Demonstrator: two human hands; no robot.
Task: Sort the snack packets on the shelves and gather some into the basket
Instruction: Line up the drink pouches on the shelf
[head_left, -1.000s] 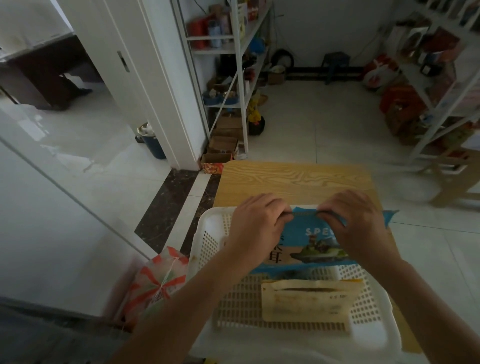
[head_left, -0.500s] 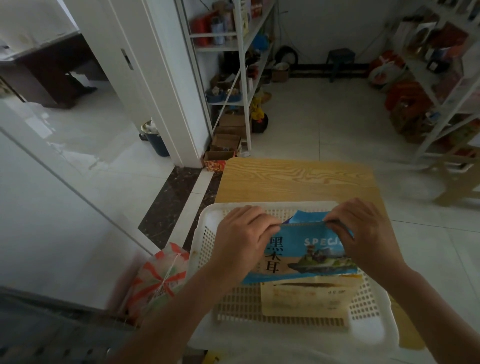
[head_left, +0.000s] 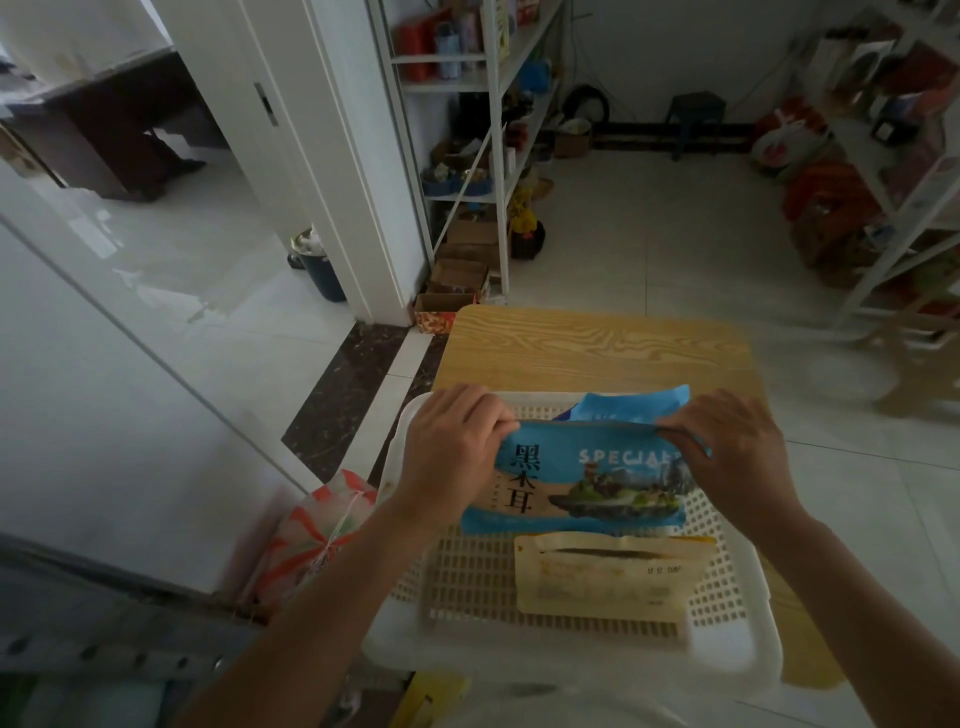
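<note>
Gathering step in hand: holding the blue packet (head_left: 587, 478) over the far half of the basket (head_left: 571, 662), pinching its top corners with the left hand (head_left: 452, 441) and the right hand (head_left: 727, 447) (overlapping the beige packet (head_left: 608, 577) on the basket floor). Next, probably: lowering it flat, then releasing both pinches.

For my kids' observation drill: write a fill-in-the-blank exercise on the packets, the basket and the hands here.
The left hand and right hand both pinch the top edge of a packet coloured ____.
The beige packet lies flat in the white basket, ____ to the person than the held one.
The basket sits on a table whose top shows ____ grain.
Missing words: blue; nearer; wood.
</note>
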